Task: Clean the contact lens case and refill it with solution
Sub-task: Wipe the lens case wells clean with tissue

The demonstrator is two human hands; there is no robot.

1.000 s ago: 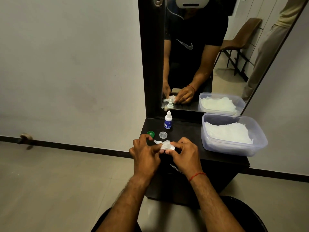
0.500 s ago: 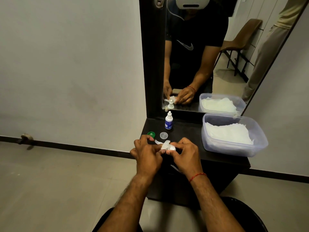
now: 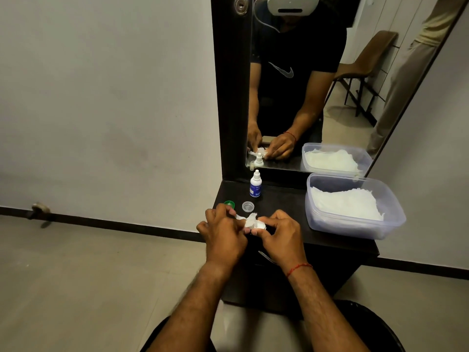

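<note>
Over the front of the dark counter (image 3: 284, 199), my left hand (image 3: 223, 235) and my right hand (image 3: 281, 237) meet around a white contact lens case (image 3: 261, 226). A small wad of white tissue (image 3: 251, 219) is pressed onto the case between my fingertips. Which hand holds the tissue and which the case is hard to tell. A green cap (image 3: 229, 204) and a clear cap (image 3: 248, 206) lie loose on the counter just beyond my hands. Farther back stands a small solution bottle (image 3: 255, 185), white with a blue label.
A clear plastic tub (image 3: 355, 224) with white tissues sits on the right of the counter. A mirror (image 3: 317, 85) rises behind the counter. A metal tool (image 3: 266, 257) lies near the counter's front edge under my right wrist. A black seat (image 3: 375, 323) is below me.
My hands have stayed in the same spot around the case. Only my fingertips and the tissue shifted slightly.
</note>
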